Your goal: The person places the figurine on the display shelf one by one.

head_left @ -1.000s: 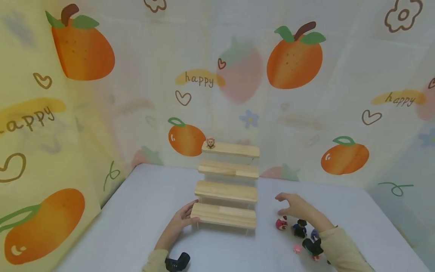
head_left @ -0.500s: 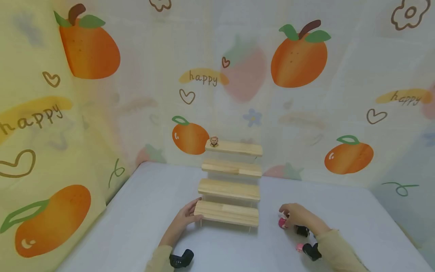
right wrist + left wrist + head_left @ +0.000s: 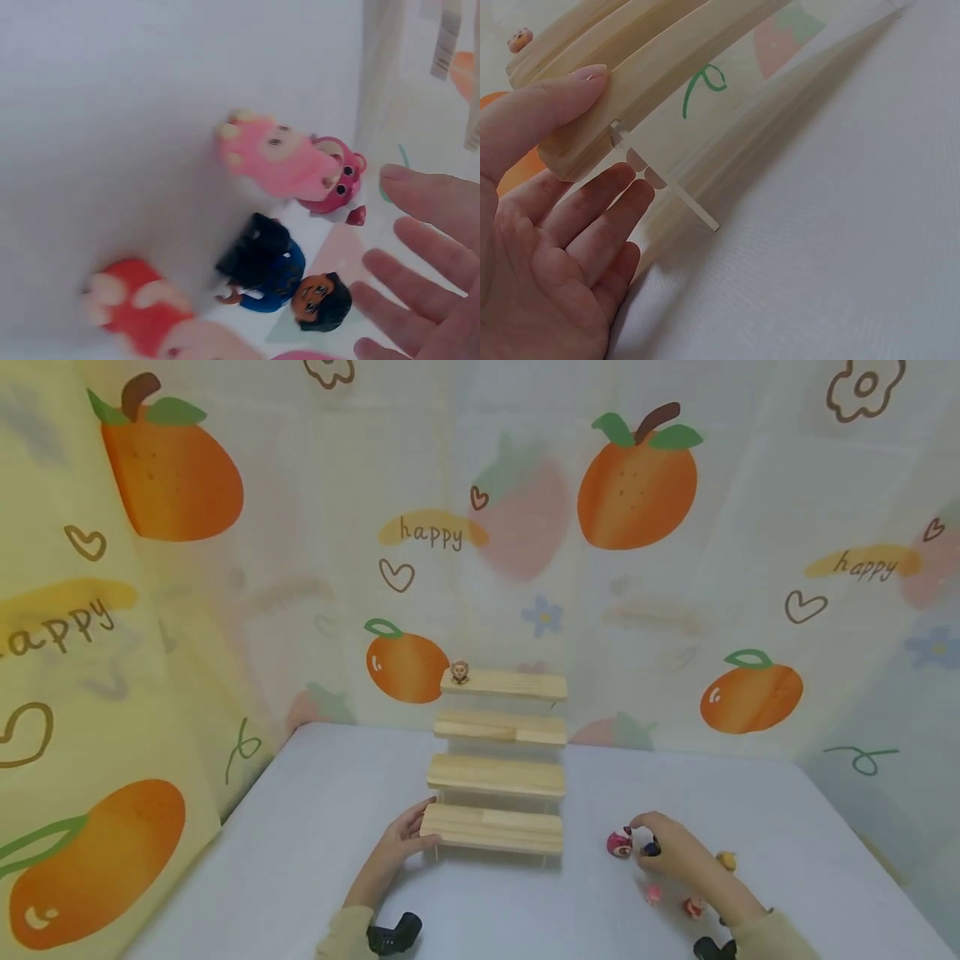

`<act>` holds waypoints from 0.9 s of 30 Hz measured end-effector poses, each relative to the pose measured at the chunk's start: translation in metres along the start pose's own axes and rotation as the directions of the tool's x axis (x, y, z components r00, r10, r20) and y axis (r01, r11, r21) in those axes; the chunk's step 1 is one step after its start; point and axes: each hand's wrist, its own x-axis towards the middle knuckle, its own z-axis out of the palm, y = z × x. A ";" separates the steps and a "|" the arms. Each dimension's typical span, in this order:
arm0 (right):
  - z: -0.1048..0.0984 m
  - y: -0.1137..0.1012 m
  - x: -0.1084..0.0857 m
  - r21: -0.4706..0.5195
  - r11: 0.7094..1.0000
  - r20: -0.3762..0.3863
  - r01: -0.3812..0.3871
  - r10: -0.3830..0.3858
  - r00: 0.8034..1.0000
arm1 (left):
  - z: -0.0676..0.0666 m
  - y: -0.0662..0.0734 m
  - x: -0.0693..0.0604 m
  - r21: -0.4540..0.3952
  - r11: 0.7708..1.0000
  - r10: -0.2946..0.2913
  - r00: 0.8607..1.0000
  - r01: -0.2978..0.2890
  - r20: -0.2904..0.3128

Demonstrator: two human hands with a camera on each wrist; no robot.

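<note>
A tiered wooden display stand (image 3: pixel 495 775) rises in steps at the middle of the table. My left hand (image 3: pixel 393 852) grips the left end of its lowest shelf, thumb on top and fingers underneath. A small monkey-like figurine (image 3: pixel 460 672) sits at the left of the top shelf. To the right, my right hand (image 3: pixel 671 847) is at a dark-haired figurine in blue (image 3: pixel 277 270), fingers apart around it. In the right wrist view these fingers are spread, with no grip visible. A magenta bear figurine (image 3: pixel 619 845) and a pink figurine (image 3: pixel 277 154) lie nearby.
A red figurine (image 3: pixel 693 907) and a yellow one (image 3: pixel 726 861) lie by the right forearm. Black wrist cameras (image 3: pixel 395 935) show at the bottom. Fruit-printed cloth (image 3: pixel 525 527) hangs behind and to both sides of the white table (image 3: pixel 322 777).
My right hand has come down from above the figurines to the dark-haired one, beside the magenta bear. The left hand has kept its hold on the lowest shelf.
</note>
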 end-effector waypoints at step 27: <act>0.010 0.020 -0.019 0.060 0.995 0.247 0.074 -0.087 0.965 | 0.001 0.001 -0.001 0.042 0.999 -0.022 1.000 0.022 -0.015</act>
